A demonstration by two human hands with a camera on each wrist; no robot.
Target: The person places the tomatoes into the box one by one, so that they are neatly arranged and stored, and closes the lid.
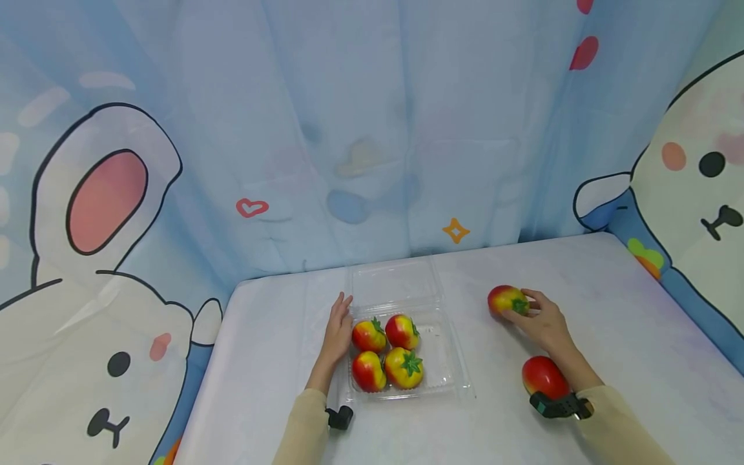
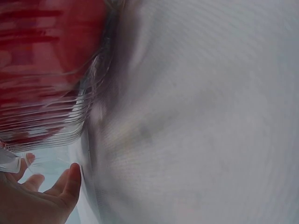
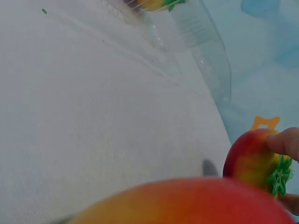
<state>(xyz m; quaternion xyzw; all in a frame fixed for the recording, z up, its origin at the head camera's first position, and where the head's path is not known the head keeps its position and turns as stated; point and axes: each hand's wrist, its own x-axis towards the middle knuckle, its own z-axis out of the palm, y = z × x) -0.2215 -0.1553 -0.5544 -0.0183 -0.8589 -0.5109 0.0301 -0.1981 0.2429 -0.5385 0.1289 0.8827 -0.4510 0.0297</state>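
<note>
My right hand (image 1: pixel 545 323) pinches a red-and-yellow fruit with a green leafy top (image 1: pixel 506 301) between thumb and fingers, over the right part of the table. In the right wrist view, the thumb (image 3: pixel 286 142) presses the fruit's side near its green leaves. A clear plastic clamshell box (image 1: pixel 444 361) lies with its lid (image 1: pixel 395 281) folded back; several like fruits (image 1: pixel 405 368) sit in its left half. Along the box's left side rests my left hand (image 1: pixel 337 329), its fingers extended and loosely spread beside the wall. The left wrist view shows these fingers (image 2: pixel 71 186) below the box's ribbed corner (image 2: pixel 51 121).
Another red fruit (image 1: pixel 544 378) lies on the white-covered table (image 1: pixel 494 426), by the right wrist and its strap (image 1: pixel 560 405). That fruit looms large at the bottom of the right wrist view. A blue cartoon curtain (image 1: pixel 372 129) hangs behind the table.
</note>
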